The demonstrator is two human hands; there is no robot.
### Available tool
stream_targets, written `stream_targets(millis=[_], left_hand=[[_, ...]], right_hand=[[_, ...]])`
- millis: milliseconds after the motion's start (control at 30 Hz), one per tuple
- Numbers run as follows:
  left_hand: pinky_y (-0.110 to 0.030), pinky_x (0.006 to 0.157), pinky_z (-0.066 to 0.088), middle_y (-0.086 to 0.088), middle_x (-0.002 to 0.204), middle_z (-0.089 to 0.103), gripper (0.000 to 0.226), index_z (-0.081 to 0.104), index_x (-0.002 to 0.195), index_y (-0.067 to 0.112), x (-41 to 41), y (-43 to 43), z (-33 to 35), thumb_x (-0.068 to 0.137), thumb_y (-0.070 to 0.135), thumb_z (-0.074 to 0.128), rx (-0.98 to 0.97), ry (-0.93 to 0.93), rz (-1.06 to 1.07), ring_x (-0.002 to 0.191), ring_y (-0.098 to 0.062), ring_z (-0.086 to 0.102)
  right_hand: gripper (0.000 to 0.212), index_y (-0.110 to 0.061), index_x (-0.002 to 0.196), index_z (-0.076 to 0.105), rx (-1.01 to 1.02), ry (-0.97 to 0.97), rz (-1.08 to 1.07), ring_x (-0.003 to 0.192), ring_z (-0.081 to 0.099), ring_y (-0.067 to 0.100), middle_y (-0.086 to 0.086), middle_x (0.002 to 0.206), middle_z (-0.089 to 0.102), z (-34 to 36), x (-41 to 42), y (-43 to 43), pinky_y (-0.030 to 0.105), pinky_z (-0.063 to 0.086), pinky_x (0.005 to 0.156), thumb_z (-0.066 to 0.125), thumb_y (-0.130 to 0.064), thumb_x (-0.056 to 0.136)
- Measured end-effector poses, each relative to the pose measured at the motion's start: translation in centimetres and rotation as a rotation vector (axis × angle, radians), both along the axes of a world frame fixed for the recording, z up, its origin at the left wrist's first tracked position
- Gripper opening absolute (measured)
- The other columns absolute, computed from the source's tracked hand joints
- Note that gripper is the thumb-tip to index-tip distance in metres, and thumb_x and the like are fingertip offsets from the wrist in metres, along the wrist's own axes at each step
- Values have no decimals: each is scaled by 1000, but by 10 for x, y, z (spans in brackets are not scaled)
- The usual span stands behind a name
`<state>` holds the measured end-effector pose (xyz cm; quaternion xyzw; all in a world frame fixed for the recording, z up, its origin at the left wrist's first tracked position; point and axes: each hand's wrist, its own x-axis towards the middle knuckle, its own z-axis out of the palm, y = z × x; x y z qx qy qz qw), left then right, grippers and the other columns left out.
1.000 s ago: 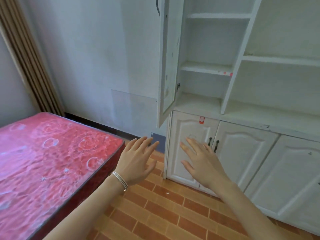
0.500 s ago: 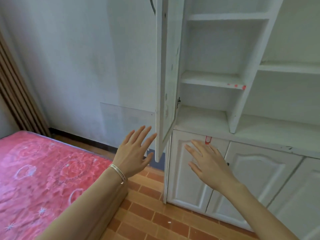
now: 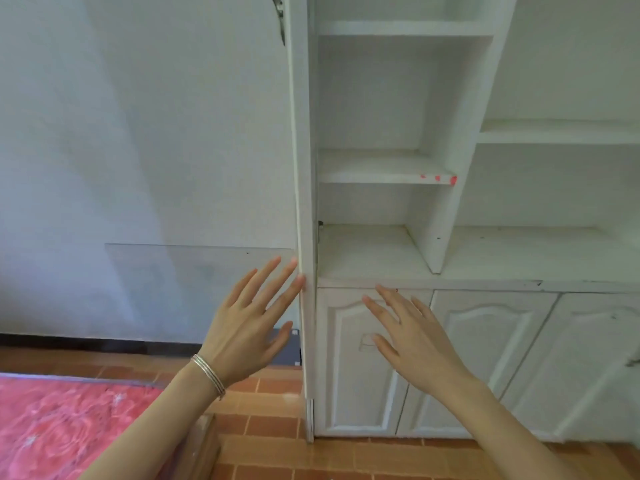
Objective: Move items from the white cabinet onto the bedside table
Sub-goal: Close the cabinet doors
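Head view is showing the white cabinet filling the right half. Its open shelves are looking bare, so I cannot tell where the items are lying; they may be sitting behind the lower doors. The upper door is standing edge-on, long axis vertical, at 1 o'clock from the left hand, whose straight, spread fingers are touching or almost touching it. The right hand, likewise spread and holding nothing, is hovering nearer the lower doors. The bedside table is not showing.

Red mattress, brick-tiled floor
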<state>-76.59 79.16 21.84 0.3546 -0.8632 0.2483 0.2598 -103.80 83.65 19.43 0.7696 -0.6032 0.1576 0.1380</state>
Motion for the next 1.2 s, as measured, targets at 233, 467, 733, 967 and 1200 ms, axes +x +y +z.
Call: stream_targets(millis=[233, 467, 733, 967, 1200], left_hand=[[-39, 109, 23, -17, 151, 26, 63, 35, 143, 14, -38, -12, 6, 83, 21, 51, -28, 24, -184, 141, -31, 21], [-45, 104, 35, -19, 148, 31, 82, 37, 141, 17, -122, -22, 12, 66, 5, 68, 14, 73, -299, 138, -33, 25], [-40, 104, 30, -17, 150, 29, 77, 47, 136, 18, -205, -54, 12, 64, -3, 66, -34, 120, -300, 140, -33, 24], [-41, 110, 23, -10, 154, 24, 88, 39, 139, 20, -275, -83, 10, 59, -4, 67, -53, 65, -201, 142, -30, 20], [-45, 113, 24, -9, 154, 24, 84, 42, 142, 19, -336, -135, 21, 64, -2, 63, -34, 13, -142, 143, -27, 18]], right_hand=[[51, -21, 136, 41, -49, 3, -82, 127, 44, 23, 8, 139, 46, -5, -26, -2, 45, 30, 104, 39, -35, 87], [52, -19, 137, 42, -70, -17, -182, 130, 42, 26, 10, 142, 43, -12, -81, 7, 46, 28, 106, 58, -26, 88], [48, -19, 136, 42, -59, -34, -212, 130, 41, 25, 9, 143, 41, -6, -170, -5, 49, 32, 106, 45, -32, 91], [53, -20, 139, 39, -58, -1, -147, 131, 39, 23, 8, 144, 40, -2, -242, -35, 49, 30, 107, 58, -27, 89], [56, -18, 135, 45, -84, 24, -95, 128, 43, 25, 9, 141, 44, 8, -285, -68, 48, 31, 105, 66, -23, 84]])
